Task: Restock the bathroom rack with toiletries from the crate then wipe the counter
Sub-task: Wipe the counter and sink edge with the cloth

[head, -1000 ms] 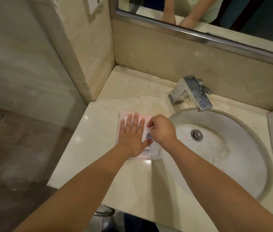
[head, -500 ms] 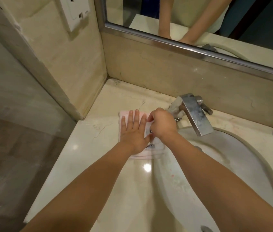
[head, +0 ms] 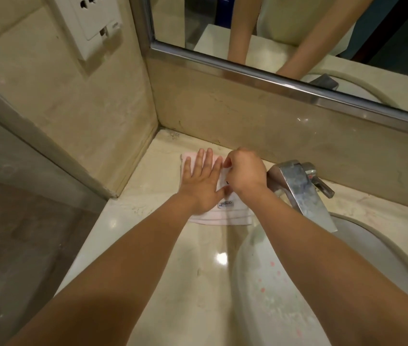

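Pale pink folded cloth point(head: 225, 217) lay at frame centre on the beige marble counter point(head: 148, 186), near its back corner. Our left hand point(head: 201, 183) pressed flat on it, fingers straight and spread. Our right hand point(head: 245, 173) was curled, pinching the cloth's right edge, just left of the chrome faucet point(head: 300, 188)

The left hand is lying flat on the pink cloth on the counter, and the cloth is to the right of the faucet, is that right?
Not quite. The left hand does lie flat on the pink cloth on the counter, but the head view shows the cloth to the left of the faucet, not the right.
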Available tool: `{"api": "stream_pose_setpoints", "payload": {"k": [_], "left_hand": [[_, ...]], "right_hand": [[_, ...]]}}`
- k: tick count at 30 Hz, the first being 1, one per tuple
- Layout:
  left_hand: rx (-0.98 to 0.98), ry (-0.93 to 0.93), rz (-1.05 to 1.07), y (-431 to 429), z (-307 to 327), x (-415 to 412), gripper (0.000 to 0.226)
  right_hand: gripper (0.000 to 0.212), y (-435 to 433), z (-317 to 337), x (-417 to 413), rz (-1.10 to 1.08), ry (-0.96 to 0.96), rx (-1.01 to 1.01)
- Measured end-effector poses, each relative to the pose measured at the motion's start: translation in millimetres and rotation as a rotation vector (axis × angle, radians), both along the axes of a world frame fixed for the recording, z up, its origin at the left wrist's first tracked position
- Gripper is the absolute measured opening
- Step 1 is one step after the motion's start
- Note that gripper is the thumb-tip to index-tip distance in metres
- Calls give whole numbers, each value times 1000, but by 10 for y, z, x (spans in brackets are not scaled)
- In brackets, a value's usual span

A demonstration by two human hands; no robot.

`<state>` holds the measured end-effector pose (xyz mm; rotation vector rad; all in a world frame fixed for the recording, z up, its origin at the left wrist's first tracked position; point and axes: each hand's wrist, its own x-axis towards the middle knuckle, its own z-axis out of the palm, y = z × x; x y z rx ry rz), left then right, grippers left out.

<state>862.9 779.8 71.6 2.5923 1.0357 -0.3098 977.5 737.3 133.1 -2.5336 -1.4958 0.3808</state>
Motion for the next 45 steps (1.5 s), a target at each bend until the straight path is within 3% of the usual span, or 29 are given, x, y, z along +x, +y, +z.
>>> {"api": "stream_pose_setpoints", "payload": {"k": [8,11,15,18,24,28,33,38,45], "left_hand": [[-23,-71,-152,144,74,-67,91],[24,-70,-234,126,85,-204,94],[33,-32,-342,85,87,-463,104],[-2,-15,-381,111,119,-558,104],[-58,48,-399,152,211,-610,108],[-50,44,-371,169,284,-565,85],[-105,-9,-308,208,384,-514,64],[-135,-25,-273,228,426,-532,61],[-113,-24,-225,89,411,-877,61]], "right_hand": [[24,-82,16,-60,75,-73,-107],[53,-257,-25,-104,202,-137,-166],[109,-476,-120,-113,326,68,-340],[123,-479,-144,-166,354,9,-435],[111,-378,-77,-277,363,-150,-456],[102,-351,-30,-293,358,-160,-418],[117,-342,8,-326,331,-93,-479],[81,-330,-75,-435,259,-136,-425],[75,-410,-117,-721,248,-89,-401]]}}
